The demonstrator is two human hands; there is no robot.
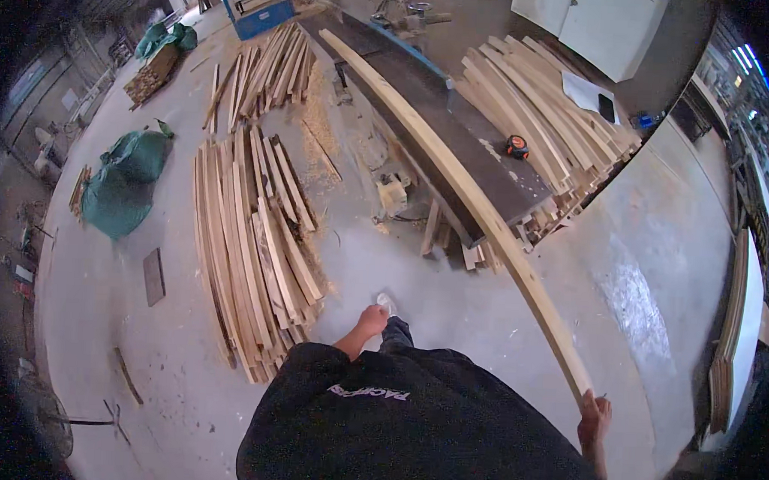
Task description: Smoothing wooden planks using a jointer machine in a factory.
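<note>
My right hand [594, 421] is closed round the near end of a long pale wooden board [464, 188]. The board runs away to the far left, its far part lying along the dark machine table [458, 132] and its near part reaching past the table's end. In front of my body, my left hand [371, 319] hangs low over the floor with its fingers curled and nothing visible in it. An orange and black tape measure [516, 146] rests on the table's right side.
Stacks of wooden strips [251, 243] lie on the floor to the left. Another strip pile [549, 110] sits right of the table, bearing paper and a dark phone [607, 108]. Green sacks [125, 181] stand far left. Leaning panels [736, 341] line the right side.
</note>
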